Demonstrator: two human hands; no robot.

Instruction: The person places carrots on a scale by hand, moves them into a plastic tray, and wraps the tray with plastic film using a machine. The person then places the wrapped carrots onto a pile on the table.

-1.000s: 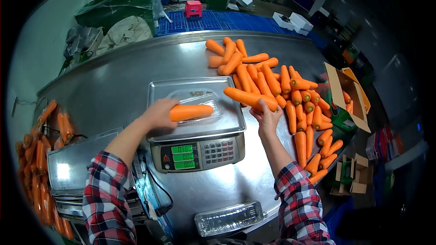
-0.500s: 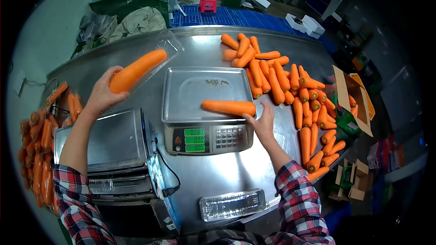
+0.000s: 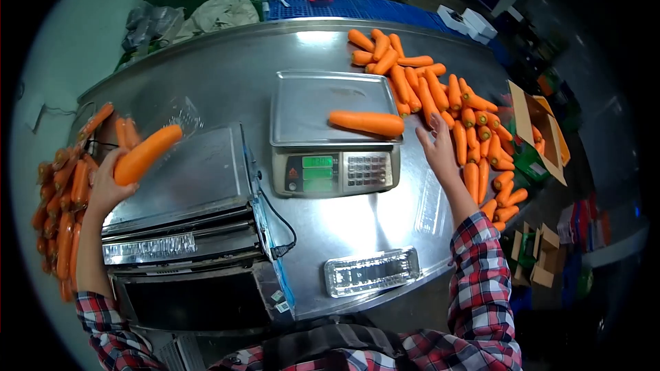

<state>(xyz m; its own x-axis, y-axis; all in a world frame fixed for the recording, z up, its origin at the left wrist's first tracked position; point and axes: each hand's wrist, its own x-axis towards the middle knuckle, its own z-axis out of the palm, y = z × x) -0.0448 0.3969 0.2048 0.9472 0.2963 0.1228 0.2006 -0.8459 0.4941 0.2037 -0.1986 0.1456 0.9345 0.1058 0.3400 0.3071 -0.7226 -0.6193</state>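
Observation:
On the left, my left hand (image 3: 110, 182) is closed round the thick end of a large carrot (image 3: 151, 152), above the metal top plate of a wrapping machine (image 3: 196, 172). Clear plastic film (image 3: 184, 115) shows past the carrot's tip. Another carrot (image 3: 366, 123) lies across the front right of the scale's steel pan (image 3: 302, 106). My right hand (image 3: 438, 145), fingers apart and holding nothing, is right of the scale, at the near edge of the loose carrot pile (image 3: 474, 141).
Film-wrapped carrots (image 3: 63, 209) are heaped at the far left. A clear plastic tray (image 3: 371, 272) sits near the steel table's front edge. An opened carton (image 3: 540, 130) stands at the right edge. A black cord (image 3: 282, 216) runs beside the machine.
My left hand has carried its carrot left and down, over the machine. My right hand has left the carrot on the scale and moved right and up, opening. The view has shifted.

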